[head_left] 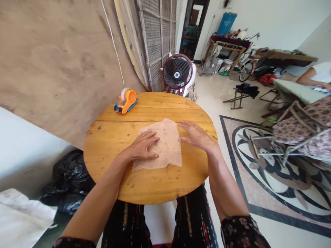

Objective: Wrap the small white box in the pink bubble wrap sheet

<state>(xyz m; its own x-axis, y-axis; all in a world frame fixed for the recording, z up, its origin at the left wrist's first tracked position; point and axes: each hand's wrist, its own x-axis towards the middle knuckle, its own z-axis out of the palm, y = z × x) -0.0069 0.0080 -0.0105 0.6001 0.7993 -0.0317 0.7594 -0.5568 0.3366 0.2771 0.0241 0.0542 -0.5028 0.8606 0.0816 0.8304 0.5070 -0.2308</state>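
Observation:
A sheet of clear bubble wrap [165, 137] lies flat in the middle of a round wooden table [150, 179]. My left hand [143, 146] rests palm down on the sheet's left part, fingers stretched out. My right hand [196, 136] lies flat at the sheet's right edge, fingers spread and touching the wrap. Neither hand holds anything.
An orange tape dispenser [126, 101] sits at the table's far left edge. A fan [178, 74] stands on the floor behind the table. A black bag [68, 181] lies on the floor at the left. Another person's arm [310, 77] shows at the far right, beside chairs and clutter.

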